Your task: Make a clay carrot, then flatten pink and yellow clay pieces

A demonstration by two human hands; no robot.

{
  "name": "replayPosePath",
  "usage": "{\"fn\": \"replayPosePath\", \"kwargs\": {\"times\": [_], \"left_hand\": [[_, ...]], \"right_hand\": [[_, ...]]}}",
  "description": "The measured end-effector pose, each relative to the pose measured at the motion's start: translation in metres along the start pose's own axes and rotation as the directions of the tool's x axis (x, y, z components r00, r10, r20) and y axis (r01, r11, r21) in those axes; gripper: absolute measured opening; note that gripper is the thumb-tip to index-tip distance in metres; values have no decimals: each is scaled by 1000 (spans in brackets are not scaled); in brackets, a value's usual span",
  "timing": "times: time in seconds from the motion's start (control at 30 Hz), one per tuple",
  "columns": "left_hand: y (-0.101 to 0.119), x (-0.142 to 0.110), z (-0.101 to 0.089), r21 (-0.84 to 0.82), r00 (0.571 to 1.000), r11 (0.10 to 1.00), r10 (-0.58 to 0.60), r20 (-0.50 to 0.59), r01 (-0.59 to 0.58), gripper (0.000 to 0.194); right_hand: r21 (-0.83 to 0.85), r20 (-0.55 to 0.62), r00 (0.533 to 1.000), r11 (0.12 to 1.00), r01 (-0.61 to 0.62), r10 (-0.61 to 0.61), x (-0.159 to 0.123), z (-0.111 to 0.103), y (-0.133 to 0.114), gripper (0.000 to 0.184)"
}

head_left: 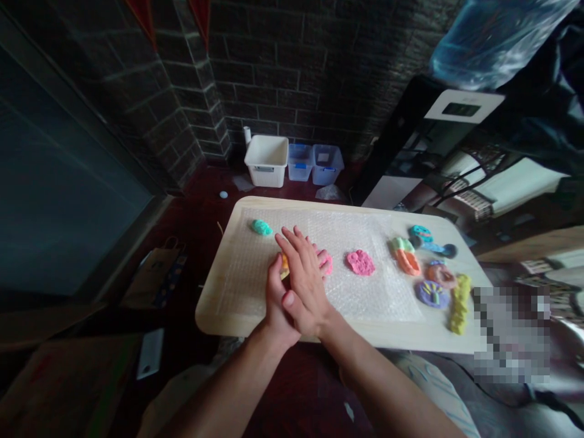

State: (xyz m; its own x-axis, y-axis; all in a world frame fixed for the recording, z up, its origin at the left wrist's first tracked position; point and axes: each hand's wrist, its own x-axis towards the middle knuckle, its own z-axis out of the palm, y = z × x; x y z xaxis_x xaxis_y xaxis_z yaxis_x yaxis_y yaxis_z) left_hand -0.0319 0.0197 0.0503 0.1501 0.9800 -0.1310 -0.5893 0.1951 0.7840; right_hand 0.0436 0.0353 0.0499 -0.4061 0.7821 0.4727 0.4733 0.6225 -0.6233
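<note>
My left hand (275, 297) and my right hand (305, 275) are pressed together palm to palm over the bubble wrap sheet (365, 292) on the small wooden table (219, 304). A bit of orange-yellow clay (285, 266) shows between the palms. My right hand lies on top with its fingers stretched flat. A pink clay piece (327, 262) lies just past my fingertips, partly hidden. A second pink clay shape (360, 262) lies to the right. A teal clay lump (261, 227) sits at the far left of the sheet.
Several finished clay figures (432, 274) in green, orange, blue, purple and yellow stand along the table's right side. A white bin (266, 160) and two clear boxes (314, 163) sit by the brick wall. A paper bag (155, 277) lies on the floor at left.
</note>
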Motion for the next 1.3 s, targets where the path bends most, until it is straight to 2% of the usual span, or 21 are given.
{"fn": "replayPosePath", "kwargs": {"times": [0.1, 0.3, 0.47, 0.6, 0.67, 0.73, 0.83, 0.93, 1.0, 1.07, 1.1, 1.17, 1.23, 1.3], "left_hand": [[2, 0, 11, -247, 1000, 969, -16, 19, 20, 64], [0, 1, 20, -360, 999, 932, -26, 31, 36, 68], [11, 1, 17, -485, 986, 859, -163, 44, 164, 62], [25, 9, 3, -530, 954, 808, -301, 3, 257, 59], [32, 15, -7, -551, 948, 793, -318, -8, 261, 58], [40, 18, -15, -557, 949, 789, -315, -7, 258, 60], [50, 19, -23, -537, 948, 801, -318, -4, 266, 67], [55, 18, -25, -503, 951, 829, -306, -45, 243, 71], [52, 20, -26, -464, 963, 867, -253, -92, 184, 64], [44, 23, -28, -371, 976, 925, -151, -158, 83, 49], [39, 24, -29, -289, 975, 957, -96, -199, 35, 42], [28, 25, -31, -72, 963, 997, 20, -268, -41, 41], [22, 24, -33, 214, 940, 970, 176, -293, -115, 44], [21, 23, -36, 486, 888, 854, 357, -289, -185, 46]], "right_hand": [[30, -59, 998, 1000, -8, 10, 0, -8, 10, 76], [72, -73, 994, 995, -70, 76, -1, -16, 19, 81], [306, -208, 968, 949, -70, 138, 1, -11, 15, 77], [536, -259, 922, 837, -110, 287, 14, -14, 15, 70], [531, -189, 931, 830, -170, 312, 21, -24, 17, 57], [430, -36, 954, 867, -254, 298, 26, -36, 19, 41], [246, 148, 976, 950, -191, 158, 27, -47, 18, 38], [269, 224, 968, 947, -177, 118, 26, -47, 17, 25], [333, 163, 970, 915, -229, 183, 25, -43, 20, 17], [374, 77, 958, 882, -286, 278, 24, -40, 24, 19], [391, 58, 946, 865, -316, 320, 23, -39, 26, 21], [446, 86, 921, 812, -377, 381, 21, -36, 30, 26], [543, 166, 896, 720, -431, 411, 18, -31, 30, 32], [625, 230, 869, 618, -476, 437, 17, -27, 27, 36]]}}
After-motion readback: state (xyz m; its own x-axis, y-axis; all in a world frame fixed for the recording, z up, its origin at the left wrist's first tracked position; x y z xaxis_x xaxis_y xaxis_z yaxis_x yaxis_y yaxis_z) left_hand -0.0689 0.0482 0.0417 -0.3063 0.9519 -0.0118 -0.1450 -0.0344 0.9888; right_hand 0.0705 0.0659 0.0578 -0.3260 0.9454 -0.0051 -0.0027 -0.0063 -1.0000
